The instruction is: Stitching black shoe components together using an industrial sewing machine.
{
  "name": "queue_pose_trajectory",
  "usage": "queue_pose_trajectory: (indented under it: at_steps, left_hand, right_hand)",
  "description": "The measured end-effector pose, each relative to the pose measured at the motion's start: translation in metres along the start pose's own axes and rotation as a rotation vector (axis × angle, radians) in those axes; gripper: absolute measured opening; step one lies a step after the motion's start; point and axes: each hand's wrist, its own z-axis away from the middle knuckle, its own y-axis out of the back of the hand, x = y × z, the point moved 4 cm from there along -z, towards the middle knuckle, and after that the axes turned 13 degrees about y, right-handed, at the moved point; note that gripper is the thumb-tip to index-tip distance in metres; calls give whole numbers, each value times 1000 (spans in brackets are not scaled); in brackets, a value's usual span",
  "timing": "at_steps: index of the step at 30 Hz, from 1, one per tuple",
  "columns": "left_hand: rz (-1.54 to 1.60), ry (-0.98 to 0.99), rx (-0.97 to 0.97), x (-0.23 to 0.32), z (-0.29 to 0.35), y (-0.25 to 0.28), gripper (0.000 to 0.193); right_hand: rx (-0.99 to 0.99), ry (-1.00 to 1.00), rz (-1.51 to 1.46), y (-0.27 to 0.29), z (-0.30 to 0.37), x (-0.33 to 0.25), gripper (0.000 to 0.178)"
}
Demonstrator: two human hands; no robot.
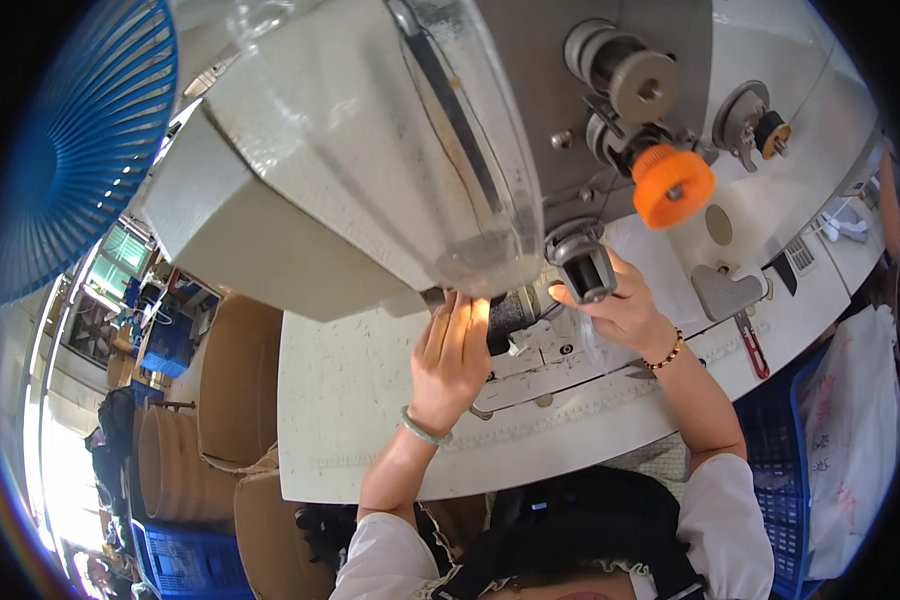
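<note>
A large pale sewing machine (pixel 270 245) with a clear plastic cover fills the upper middle. My left hand (pixel 453 350) reaches up to it, fingers straight and close together, the tips passing under the cover's lower edge. Just right of those fingers lies a small dark textured piece (pixel 513 316), perhaps fabric, with a pale bit at its lower end. My right hand (pixel 630 312) is beside the machine's round metal fitting (pixel 582 262), which hides some fingers. Its thumb and upper finger are apart, and I see nothing held between them.
An orange knob (pixel 673 187) and metal dials (pixel 642 85) stick out above my right hand. Red-handled scissors or snips (pixel 755 345) lie on the white table (pixel 360 430). Blue crates (pixel 780 480), cardboard boxes (pixel 240 370) and a blue fan (pixel 90 130) stand around.
</note>
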Motion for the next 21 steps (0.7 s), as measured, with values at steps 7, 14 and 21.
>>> queue_pose_trajectory:
  at_steps: [7,14,21]
  left_hand:
    - [-43,-17,-25,4,0,7,46]
    - [-106,-45,-63,4,-3,8,45]
    - [-121,-94,-81,3,1,12,42]
  right_hand:
    - [-34,-49,-74,4,-4,1,27]
    - [-67,48,14,3,-2,1,27]
    - [-129,71,17,1,-4,-2,25]
